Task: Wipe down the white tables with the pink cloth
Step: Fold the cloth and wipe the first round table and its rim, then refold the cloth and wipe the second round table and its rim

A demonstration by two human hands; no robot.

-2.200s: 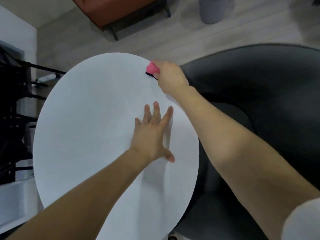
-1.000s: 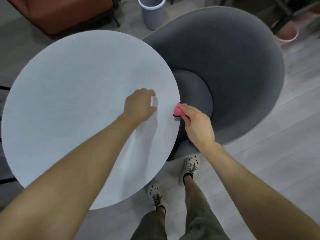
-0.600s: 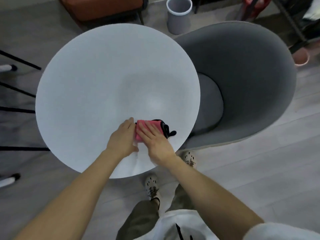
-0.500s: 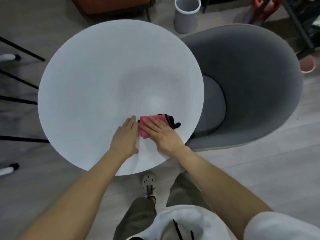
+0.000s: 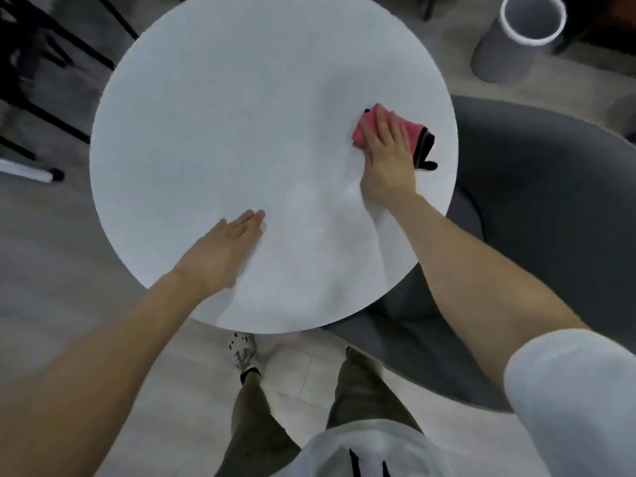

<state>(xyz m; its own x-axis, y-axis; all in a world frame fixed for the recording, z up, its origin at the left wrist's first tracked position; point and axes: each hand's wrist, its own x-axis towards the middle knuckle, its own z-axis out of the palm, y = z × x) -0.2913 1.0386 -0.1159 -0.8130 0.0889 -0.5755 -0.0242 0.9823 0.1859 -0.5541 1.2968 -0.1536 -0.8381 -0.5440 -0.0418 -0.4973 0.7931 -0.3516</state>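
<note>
The right hand [image 5: 389, 160] lies flat, fingers straight and a little spread, pressing the pink cloth [image 5: 361, 134] down onto the table, not clutching it. I'd say that's to spread the pressure so the whole folded pad drags evenly. The cloth sits on the right side of the round white table [image 5: 223, 115], near the rim, its black edging [image 5: 425, 149] poking out past the little finger. The left hand [image 5: 223, 249] is also open, palm down on the bare top nearer the person, holding nothing. It looks like a brace, steadying the table or the person's lean while the other arm reaches across. Just beyond the table's right edge is a grey chair [image 5: 550, 235], and a grey bin [image 5: 509, 43] stands on the floor further off.
</note>
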